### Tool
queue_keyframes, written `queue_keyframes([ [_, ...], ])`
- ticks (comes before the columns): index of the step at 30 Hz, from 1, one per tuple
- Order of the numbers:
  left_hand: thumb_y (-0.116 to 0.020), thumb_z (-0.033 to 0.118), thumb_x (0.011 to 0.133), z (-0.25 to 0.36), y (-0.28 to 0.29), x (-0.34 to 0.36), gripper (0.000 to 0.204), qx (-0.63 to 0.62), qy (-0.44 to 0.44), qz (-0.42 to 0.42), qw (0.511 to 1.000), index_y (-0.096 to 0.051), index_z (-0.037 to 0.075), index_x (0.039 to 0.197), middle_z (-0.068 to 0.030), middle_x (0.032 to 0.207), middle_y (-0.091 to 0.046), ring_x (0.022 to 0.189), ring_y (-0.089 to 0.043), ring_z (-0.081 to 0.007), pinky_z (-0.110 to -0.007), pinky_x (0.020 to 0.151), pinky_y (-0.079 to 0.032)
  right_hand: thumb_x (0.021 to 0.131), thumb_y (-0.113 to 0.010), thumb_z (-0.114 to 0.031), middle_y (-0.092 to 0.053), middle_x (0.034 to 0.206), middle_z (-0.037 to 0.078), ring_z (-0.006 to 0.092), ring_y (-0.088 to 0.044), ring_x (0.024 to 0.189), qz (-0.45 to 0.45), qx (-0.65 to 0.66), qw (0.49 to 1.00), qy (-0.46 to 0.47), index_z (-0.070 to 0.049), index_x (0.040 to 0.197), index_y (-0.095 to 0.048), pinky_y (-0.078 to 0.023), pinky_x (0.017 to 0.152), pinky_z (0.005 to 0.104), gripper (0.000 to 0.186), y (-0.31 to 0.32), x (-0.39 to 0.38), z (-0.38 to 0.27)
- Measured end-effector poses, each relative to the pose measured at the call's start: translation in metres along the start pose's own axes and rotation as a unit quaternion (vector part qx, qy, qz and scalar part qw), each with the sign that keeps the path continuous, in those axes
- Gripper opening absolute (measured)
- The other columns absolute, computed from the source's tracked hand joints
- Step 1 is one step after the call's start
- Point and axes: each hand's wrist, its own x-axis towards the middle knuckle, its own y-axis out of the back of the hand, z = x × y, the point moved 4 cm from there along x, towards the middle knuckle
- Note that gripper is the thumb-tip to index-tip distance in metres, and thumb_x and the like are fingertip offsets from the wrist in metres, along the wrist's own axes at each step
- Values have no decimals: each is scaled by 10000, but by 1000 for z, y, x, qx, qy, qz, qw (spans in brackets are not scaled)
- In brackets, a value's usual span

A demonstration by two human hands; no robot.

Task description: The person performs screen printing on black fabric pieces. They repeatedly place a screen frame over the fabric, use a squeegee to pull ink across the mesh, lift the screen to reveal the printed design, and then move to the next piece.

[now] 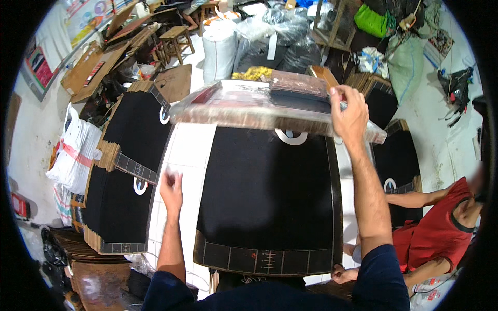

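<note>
My right hand (350,111) grips the right end of a wooden screen-printing frame (244,118), raised and tilted over the far end of a black cloth panel (264,192). The frame is slightly blurred. A squeegee with a brown wooden handle (300,81) rests on it. Under its near edge a curved white print (291,138) partly shows on the panel, which has a dark ruled strip (267,260) along its near edge. My left hand (171,189) hovers left of the panel, touching nothing visible; motion smears its fingers.
Boards with black cloth and white-blue prints stand at left (137,116) and right (397,155). A person in a red top (436,238) is close on the right, one hand (343,273) near the panel's near corner. White sacks (219,49) and plastic-wrapped bundles (277,49) lie beyond the frame.
</note>
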Motion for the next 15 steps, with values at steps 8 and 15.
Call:
queue_keyframes([
  [8, -684, 530, 940, -270, 42, -410, 455, 153, 416, -386, 809, -811, 125, 1103, -162, 930, -781, 820, -756, -285, -422, 780, -585, 983, -597, -537, -756, 928, 115, 325, -723, 923, -87, -42, 988, -117, -120, 1077, -745, -541, 837, 447, 453, -10, 101, 13],
  [15, -754, 298, 873, -207, 49, -461, 292, 253, 357, -133, 889, -779, 66, 1048, -137, 950, -766, 931, -738, -326, -419, 827, -584, 978, -616, -498, -752, 918, 154, 327, -721, 913, -112, -17, 986, -119, -64, 1059, -738, -524, 834, 435, 459, -18, 132, 19],
])
